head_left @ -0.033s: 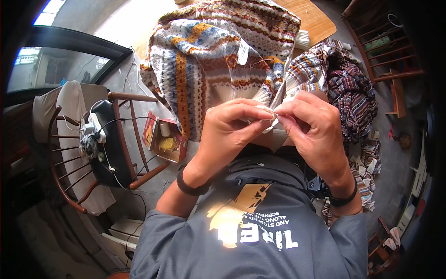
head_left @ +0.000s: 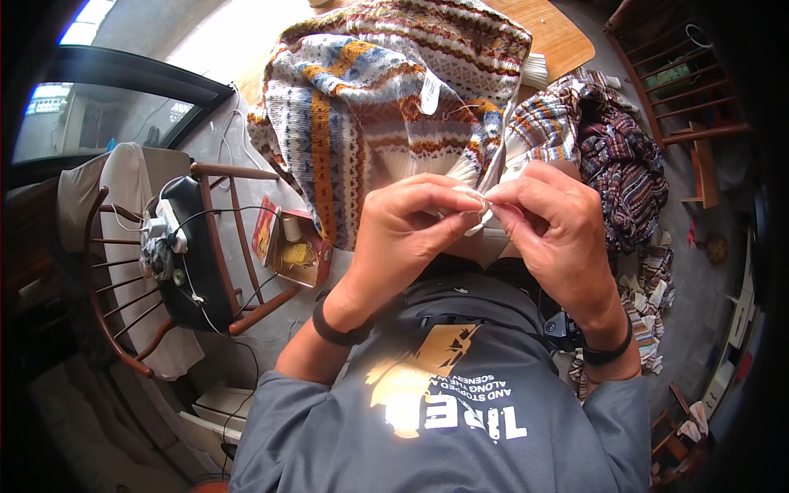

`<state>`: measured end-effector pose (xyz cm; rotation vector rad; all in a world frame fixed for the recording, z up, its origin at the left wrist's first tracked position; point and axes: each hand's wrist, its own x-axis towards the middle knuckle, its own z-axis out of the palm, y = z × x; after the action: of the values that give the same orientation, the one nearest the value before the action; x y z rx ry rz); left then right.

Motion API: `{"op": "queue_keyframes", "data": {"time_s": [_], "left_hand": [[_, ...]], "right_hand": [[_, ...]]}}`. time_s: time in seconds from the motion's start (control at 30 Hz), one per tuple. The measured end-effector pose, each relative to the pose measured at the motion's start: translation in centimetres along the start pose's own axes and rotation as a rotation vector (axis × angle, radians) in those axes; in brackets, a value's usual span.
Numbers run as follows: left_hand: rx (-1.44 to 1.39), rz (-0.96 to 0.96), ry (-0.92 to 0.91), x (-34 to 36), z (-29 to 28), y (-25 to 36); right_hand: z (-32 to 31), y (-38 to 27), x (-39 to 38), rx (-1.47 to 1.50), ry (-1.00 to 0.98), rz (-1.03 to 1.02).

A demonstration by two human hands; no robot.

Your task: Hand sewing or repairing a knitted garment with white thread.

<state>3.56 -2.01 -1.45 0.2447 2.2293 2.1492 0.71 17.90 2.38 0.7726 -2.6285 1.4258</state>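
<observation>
My left hand [head_left: 411, 218] is closed in a pinch on a cream knitted edge [head_left: 470, 192], held above my lap. Fingertip to fingertip with it, my right hand [head_left: 559, 226] also pinches; whatever is between its thumb and forefinger is too small to name. Just beyond both hands spreads a patterned knitted sweater [head_left: 337, 140] in white, blue, brown and mustard, draped over the table's near edge. A white tag [head_left: 429, 92] lies on it. Whether the pinched edge belongs to this sweater is hidden by my fingers.
A wooden table [head_left: 567, 41] stands ahead. On the right are a dark striped knit pile [head_left: 622, 177] and more knits [head_left: 645, 316] on the floor. To the left, a wooden chair [head_left: 238, 238] carries cables and a power strip [head_left: 171, 226], near a red box [head_left: 302, 263] holding a spool.
</observation>
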Motion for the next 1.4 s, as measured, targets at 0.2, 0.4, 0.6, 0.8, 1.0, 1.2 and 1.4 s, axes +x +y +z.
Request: {"op": "queue_keyframes", "data": {"time_s": [0.2, 0.4, 0.6, 0.8, 1.0, 1.2, 1.4], "left_hand": [[-0.051, -0.005, -0.009, -0.1, 0.0, -0.1], [-0.039, 0.023, -0.013, -0.2, -0.1, -0.2], [-0.025, 0.040, -0.009, -0.2, -0.2, -0.1], [-0.023, 0.043, -0.012, -0.2, -0.3, 0.0], [-0.016, 0.051, -0.014, -0.3, -0.4, -0.1], [-0.044, 0.044, -0.025, -0.2, -0.5, -0.4], [-0.080, 0.012, -0.049, -0.3, -0.6, -0.3]], "right_hand": [[-0.2, -0.3, 0.1, -0.023, -0.012, -0.013], [-0.2, -0.4, 0.3, -0.021, -0.015, -0.032], [-0.3, -0.6, 0.5, -0.033, -0.026, -0.043], [-0.3, -0.7, 0.7, -0.042, -0.034, -0.058], [-0.2, -0.8, 0.8, -0.043, -0.045, -0.051], [-0.4, -1.2, 0.9, -0.043, -0.055, -0.046], [-0.8, -1.2, 1.1, -0.045, -0.097, -0.037]]}}
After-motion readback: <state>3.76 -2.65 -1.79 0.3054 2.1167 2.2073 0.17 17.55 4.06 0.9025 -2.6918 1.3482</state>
